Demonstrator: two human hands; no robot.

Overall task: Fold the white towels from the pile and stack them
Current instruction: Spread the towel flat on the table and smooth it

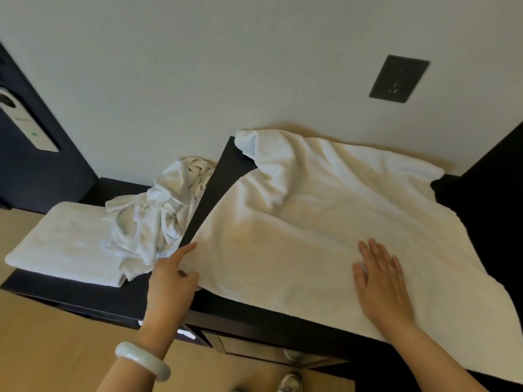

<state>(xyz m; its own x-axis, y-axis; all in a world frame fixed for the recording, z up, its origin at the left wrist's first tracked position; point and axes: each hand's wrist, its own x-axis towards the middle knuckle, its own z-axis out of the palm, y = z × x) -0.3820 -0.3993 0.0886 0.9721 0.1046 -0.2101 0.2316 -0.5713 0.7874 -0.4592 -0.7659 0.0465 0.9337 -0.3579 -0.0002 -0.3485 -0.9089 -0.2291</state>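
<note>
Palm down, the right grip lies flat on the spread white towel, fingers straight and slightly fanned, holding nothing, with the forearm reaching in from the lower right. The left grip pinches that towel's left edge under its thumb, index finger stretched forward. The towel drapes over the raised dark tabletop. A crumpled pile and a folded towel lie lower to the left.

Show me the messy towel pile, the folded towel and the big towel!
messy towel pile [158, 210]: head view, its crumpled middle.
folded towel [65, 244]: head view, its flat top.
big towel [311, 222]: head view, its smooth middle.
</note>
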